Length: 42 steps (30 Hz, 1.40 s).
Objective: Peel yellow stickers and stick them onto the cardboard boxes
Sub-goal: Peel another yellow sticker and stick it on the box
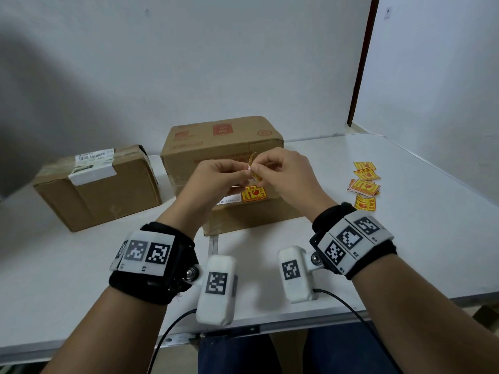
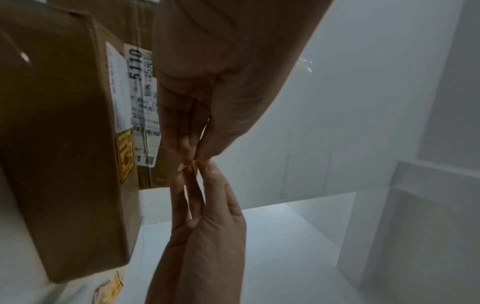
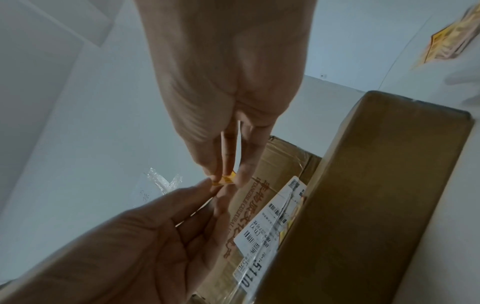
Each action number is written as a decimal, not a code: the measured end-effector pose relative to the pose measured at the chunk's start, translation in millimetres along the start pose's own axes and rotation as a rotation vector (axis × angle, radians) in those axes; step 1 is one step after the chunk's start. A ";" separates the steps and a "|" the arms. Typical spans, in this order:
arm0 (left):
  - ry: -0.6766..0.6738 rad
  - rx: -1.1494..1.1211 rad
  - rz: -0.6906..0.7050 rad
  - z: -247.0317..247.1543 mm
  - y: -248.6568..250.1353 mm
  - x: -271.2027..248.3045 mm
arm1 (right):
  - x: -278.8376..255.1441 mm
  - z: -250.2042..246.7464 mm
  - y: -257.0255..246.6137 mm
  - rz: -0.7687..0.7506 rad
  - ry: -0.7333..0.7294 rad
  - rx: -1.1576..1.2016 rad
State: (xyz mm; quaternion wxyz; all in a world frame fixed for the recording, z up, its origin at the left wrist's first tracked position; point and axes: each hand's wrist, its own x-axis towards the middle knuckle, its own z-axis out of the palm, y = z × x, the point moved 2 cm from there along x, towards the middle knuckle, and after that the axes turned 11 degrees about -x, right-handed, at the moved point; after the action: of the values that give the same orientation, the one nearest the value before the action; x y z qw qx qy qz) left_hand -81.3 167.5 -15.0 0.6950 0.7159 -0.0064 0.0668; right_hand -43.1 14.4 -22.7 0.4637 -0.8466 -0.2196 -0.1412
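A large cardboard box stands mid-table with one yellow sticker stuck on its near top. Above it, both hands meet around a small yellow sticker on white backing. My left hand pinches one edge and my right hand pinches the other. In the right wrist view the yellow sticker shows between the right hand's fingertips and the left hand's fingertips. A smaller cardboard box with a white shipping label sits to the left.
A loose pile of yellow stickers lies on the white table to the right of the large box. A grey wall runs close behind the boxes. The table's near edge is just below my wrists.
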 end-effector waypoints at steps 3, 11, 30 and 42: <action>0.004 -0.059 -0.014 -0.3 -2.3 1.2 | 0.8 0.1 0.6 -0.031 -0.030 -0.021; 0.068 -0.047 -0.033 -5.2 -3.7 4.0 | 5.3 -7.7 17.2 0.195 -0.086 0.252; 0.045 -0.150 0.093 1.4 -11.1 7.0 | -9.8 -2.4 12.2 0.202 -0.217 0.346; 0.124 -0.206 0.132 8.7 -13.6 9.0 | -6.3 -0.6 12.7 0.223 -0.244 0.372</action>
State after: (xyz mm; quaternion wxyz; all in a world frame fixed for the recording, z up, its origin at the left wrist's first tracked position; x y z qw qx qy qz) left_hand -70.2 160.0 -27.7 0.7579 0.6332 -0.0173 0.1556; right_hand -42.1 6.4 -34.4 0.5944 -0.7764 -0.2016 0.0569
